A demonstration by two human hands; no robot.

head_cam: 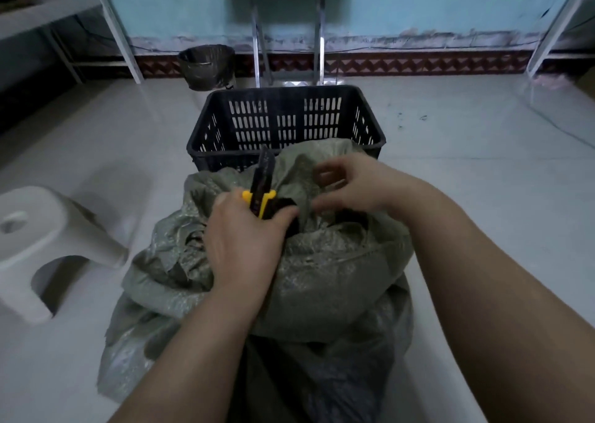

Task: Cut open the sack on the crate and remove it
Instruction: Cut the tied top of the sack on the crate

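Observation:
A grey-green woven sack [322, 261] lies crumpled over something dark in front of me, hiding most of what it covers. A dark opening shows in the sack between my hands. My left hand [244, 242] is closed around a yellow and black utility knife [262, 190], whose dark blade points up and away from me. My right hand [347, 184] pinches a fold of the sack's upper edge, just right of the knife. An empty black slotted plastic crate [286, 123] stands on the floor right behind the sack.
A white plastic stool [48, 245] stands on the pale tiled floor at the left. A small bin with a dark liner [207, 66] sits by the far wall. Metal table legs [289, 46] rise behind the crate. Shelf frames flank both sides.

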